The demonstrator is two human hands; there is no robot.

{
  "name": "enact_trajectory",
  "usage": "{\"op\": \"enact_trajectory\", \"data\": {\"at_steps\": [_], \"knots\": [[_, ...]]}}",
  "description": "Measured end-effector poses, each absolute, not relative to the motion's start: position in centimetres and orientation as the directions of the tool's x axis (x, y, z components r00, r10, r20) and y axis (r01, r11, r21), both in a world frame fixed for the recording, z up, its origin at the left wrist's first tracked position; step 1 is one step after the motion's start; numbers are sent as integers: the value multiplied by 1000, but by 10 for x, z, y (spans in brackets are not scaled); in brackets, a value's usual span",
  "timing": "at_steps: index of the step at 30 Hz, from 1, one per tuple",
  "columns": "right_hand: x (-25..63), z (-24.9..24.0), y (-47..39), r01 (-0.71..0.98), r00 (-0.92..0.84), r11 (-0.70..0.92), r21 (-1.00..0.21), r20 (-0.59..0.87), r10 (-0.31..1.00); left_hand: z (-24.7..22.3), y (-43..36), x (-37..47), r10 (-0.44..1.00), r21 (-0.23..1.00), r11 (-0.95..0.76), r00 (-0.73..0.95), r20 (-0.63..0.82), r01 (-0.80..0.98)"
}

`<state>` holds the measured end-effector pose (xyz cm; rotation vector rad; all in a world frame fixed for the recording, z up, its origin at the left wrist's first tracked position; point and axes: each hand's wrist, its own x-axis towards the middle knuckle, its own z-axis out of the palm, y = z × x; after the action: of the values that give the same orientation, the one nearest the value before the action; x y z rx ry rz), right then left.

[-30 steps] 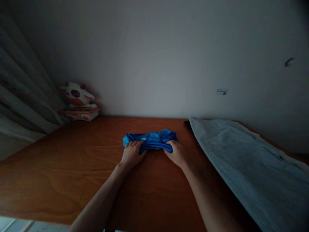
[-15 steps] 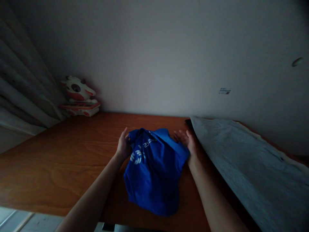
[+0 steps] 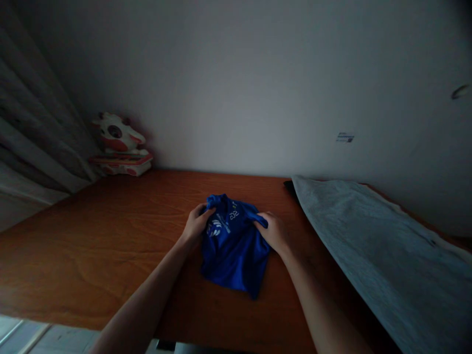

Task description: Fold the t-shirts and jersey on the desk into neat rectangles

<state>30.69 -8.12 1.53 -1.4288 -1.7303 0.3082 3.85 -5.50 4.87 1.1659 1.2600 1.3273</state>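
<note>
A small blue cloth garment (image 3: 236, 250) with white printed lettering and a round logo lies rumpled on the wooden tabletop (image 3: 110, 236). It looks like a T-shirt. My left hand (image 3: 199, 222) grips its upper left edge, thumb on top of the fabric. On the other side my right hand (image 3: 272, 230) pinches the upper right edge, where the cloth folds over near the thumb. The lower part of the garment hangs toward me with a pointed corner at the lower right. Fingers under the cloth are hidden on both hands.
A grey cloth (image 3: 354, 221) lies on a dark-edged surface along the right side. A cow-shaped toy keyboard (image 3: 120, 147) stands at the back left corner beside a curtain (image 3: 33, 128). Behind the table rises a pale wall (image 3: 236, 88) with a small sticker (image 3: 345, 137).
The blue garment has come down and drawn together, looking smaller and flatter. My right hand, open before, has closed on its right edge. My left hand has shifted slightly inward.
</note>
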Motion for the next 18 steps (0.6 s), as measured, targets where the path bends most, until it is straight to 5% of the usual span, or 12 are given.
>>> {"op": "enact_trajectory", "data": {"at_steps": [3,5,9,13,18], "knots": [[322,14,-75,643,212,261,-720,495,843,55,-49,32,963,958,-43,-266,-35,-283],[332,17,-74,695,338,225,-683,587,736,58,-46,25,912,949,-125,-411,-6,-290],[339,28,-79,807,364,220,-548,754,546,58,-49,15,810,934,-225,-480,337,276],[321,36,-88,735,119,402,-546,688,716,56,-60,18,732,603,-292,-232,640,743],[301,36,-102,730,-339,502,-464,392,855,59,-72,24,764,387,-599,356,538,701]]}}
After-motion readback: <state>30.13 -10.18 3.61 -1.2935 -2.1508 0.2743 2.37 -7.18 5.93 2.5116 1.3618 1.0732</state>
